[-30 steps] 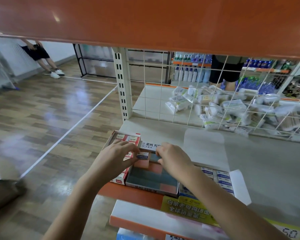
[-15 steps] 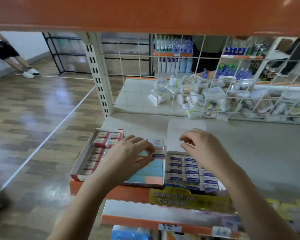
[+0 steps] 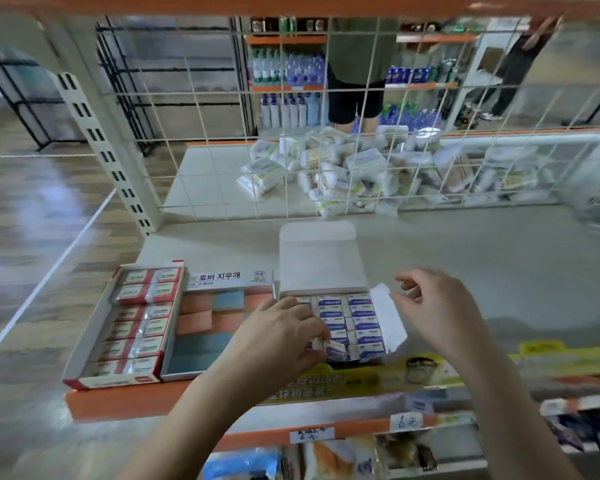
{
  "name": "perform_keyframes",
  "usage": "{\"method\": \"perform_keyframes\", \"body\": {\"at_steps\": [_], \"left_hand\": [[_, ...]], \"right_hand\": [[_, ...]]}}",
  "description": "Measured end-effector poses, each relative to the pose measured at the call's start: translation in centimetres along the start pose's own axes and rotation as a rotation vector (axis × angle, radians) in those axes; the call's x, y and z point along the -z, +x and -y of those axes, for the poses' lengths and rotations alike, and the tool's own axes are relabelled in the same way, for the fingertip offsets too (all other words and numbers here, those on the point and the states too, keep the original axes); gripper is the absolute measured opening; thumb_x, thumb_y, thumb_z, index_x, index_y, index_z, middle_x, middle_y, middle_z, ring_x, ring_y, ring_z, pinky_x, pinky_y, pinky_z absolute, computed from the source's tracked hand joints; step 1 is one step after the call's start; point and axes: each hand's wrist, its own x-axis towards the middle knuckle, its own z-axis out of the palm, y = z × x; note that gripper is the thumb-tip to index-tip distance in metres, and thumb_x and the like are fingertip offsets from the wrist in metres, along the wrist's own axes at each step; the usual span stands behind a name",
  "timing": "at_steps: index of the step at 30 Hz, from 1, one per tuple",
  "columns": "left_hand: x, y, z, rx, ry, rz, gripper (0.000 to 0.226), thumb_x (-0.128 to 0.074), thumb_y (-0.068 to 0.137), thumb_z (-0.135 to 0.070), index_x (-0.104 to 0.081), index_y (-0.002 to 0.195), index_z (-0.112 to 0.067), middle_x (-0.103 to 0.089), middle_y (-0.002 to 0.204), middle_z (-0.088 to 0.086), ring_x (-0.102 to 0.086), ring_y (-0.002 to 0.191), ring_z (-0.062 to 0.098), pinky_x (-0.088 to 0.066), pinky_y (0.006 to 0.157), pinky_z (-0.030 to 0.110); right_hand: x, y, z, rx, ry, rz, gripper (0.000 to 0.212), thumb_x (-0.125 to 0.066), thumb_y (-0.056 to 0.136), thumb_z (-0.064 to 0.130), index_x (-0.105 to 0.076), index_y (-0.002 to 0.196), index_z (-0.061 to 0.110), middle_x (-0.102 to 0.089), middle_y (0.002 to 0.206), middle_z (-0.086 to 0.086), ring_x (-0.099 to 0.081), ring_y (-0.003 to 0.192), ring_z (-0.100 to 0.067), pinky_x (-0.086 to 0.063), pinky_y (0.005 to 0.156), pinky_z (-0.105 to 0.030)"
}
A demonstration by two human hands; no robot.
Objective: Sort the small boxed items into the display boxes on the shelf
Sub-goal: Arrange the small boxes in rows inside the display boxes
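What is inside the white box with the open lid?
The white box holds rows of small blue-and-white boxed items. The left hand pinches one at the front and covers the left column, so its contents cannot be seen.

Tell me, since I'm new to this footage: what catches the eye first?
Three open display boxes sit side by side at the shelf's front edge: red-and-white box, pastel box, blue-and-white box. The left hand pinches a small blue-and-white item there; the right hand hovers beside its flap.
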Motion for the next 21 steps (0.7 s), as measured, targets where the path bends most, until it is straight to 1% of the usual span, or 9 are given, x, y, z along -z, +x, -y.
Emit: {"method": "perform_keyframes", "body": {"at_steps": [2, 5, 6, 9, 10, 12, 13, 16, 21], "left_hand": [[0.1, 0.3, -0.4, -0.002, 0.022, 0.018, 0.028, -0.051, 0.088, -0.045, -0.065, 0.106, -0.029, -0.064, 0.108, -0.011, -0.055, 0.107, 0.013, -0.039, 0.092, 0.030], [0.1, 0.6, -0.6, 0.009, 0.030, 0.060, 0.032, -0.045, 0.093, -0.046, -0.060, 0.117, -0.030, -0.058, 0.120, -0.012, -0.046, 0.117, 0.011, -0.031, 0.099, 0.028], [0.1, 0.6, -0.6, 0.015, 0.024, 0.079, 0.036, -0.040, 0.093, -0.047, -0.060, 0.118, -0.031, -0.058, 0.121, -0.013, -0.046, 0.118, 0.011, -0.029, 0.100, 0.028], [0.3, 0.7, -0.7, 0.008, 0.026, 0.129, 0.061, -0.017, 0.080, -0.057, -0.064, 0.113, -0.033, -0.062, 0.114, -0.014, -0.049, 0.111, 0.010, -0.029, 0.093, 0.028], [0.4, 0.6, -0.6, 0.023, 0.036, 0.162, 0.061, -0.017, 0.082, -0.057, -0.062, 0.115, -0.034, -0.061, 0.116, -0.015, -0.047, 0.112, 0.009, -0.027, 0.092, 0.026], [0.4, 0.6, -0.5, 0.039, 0.057, 0.196, 0.041, -0.031, 0.094, -0.051, -0.057, 0.123, -0.037, -0.056, 0.123, -0.017, -0.042, 0.116, 0.007, -0.022, 0.092, 0.024], [0.6, 0.7, -0.6, 0.037, 0.055, 0.196, 0.036, -0.036, 0.096, -0.047, -0.054, 0.125, -0.039, -0.054, 0.125, -0.018, -0.040, 0.117, 0.006, -0.021, 0.092, 0.024], [0.8, 0.9, -0.7, 0.033, 0.073, 0.218, 0.035, -0.036, 0.097, -0.045, -0.053, 0.127, -0.040, -0.053, 0.126, -0.018, -0.040, 0.117, 0.005, -0.021, 0.093, 0.024], [0.7, 1.3, -1.1, 0.020, 0.100, 0.223, 0.032, -0.038, 0.098, -0.042, -0.057, 0.123, -0.038, -0.056, 0.120, -0.014, -0.042, 0.113, 0.010, -0.025, 0.093, 0.026]], "right_hand": [[0.0, -0.2, -0.2, -0.005, 0.017, 0.020, 0.028, -0.062, 0.089, 0.021, -0.064, 0.115, 0.012, -0.066, 0.098, -0.002, -0.059, 0.087, -0.018, -0.044, 0.077, -0.026], [-0.1, -0.4, -0.1, -0.001, 0.045, 0.034, 0.025, -0.060, 0.090, 0.020, -0.065, 0.113, 0.012, -0.068, 0.096, -0.001, -0.060, 0.084, -0.015, -0.043, 0.074, -0.022], [-0.1, -0.5, -0.1, 0.000, 0.060, 0.039, 0.024, -0.059, 0.090, 0.020, -0.066, 0.112, 0.013, -0.069, 0.097, 0.000, -0.060, 0.082, -0.014, -0.043, 0.072, -0.021], [-0.1, -0.6, 0.0, 0.001, 0.108, 0.056, 0.023, -0.056, 0.092, 0.019, -0.066, 0.112, 0.014, -0.069, 0.096, 0.002, -0.058, 0.079, -0.010, -0.042, 0.071, -0.018], [-0.1, -0.6, 0.0, 0.005, 0.116, 0.058, 0.023, -0.056, 0.092, 0.019, -0.066, 0.112, 0.014, -0.069, 0.096, 0.002, -0.058, 0.079, -0.010, -0.043, 0.071, -0.018], [-0.1, -0.6, 0.1, 0.013, 0.129, 0.057, 0.023, -0.056, 0.092, 0.018, -0.066, 0.111, 0.014, -0.070, 0.096, 0.002, -0.060, 0.081, -0.011, -0.045, 0.072, -0.020], [-0.1, -0.6, 0.1, 0.016, 0.135, 0.058, 0.023, -0.056, 0.092, 0.018, -0.066, 0.111, 0.014, -0.070, 0.096, 0.001, -0.061, 0.082, -0.012, -0.047, 0.073, -0.021], [-0.2, -0.6, 0.2, 0.024, 0.150, 0.062, 0.023, -0.056, 0.092, 0.018, -0.066, 0.113, 0.014, -0.070, 0.097, 0.002, -0.061, 0.082, -0.011, -0.048, 0.075, -0.021], [-0.5, -0.6, 0.2, 0.046, 0.172, 0.064, 0.024, -0.055, 0.092, 0.018, -0.065, 0.114, 0.014, -0.069, 0.098, 0.003, -0.057, 0.080, -0.007, -0.046, 0.075, -0.018]]}}
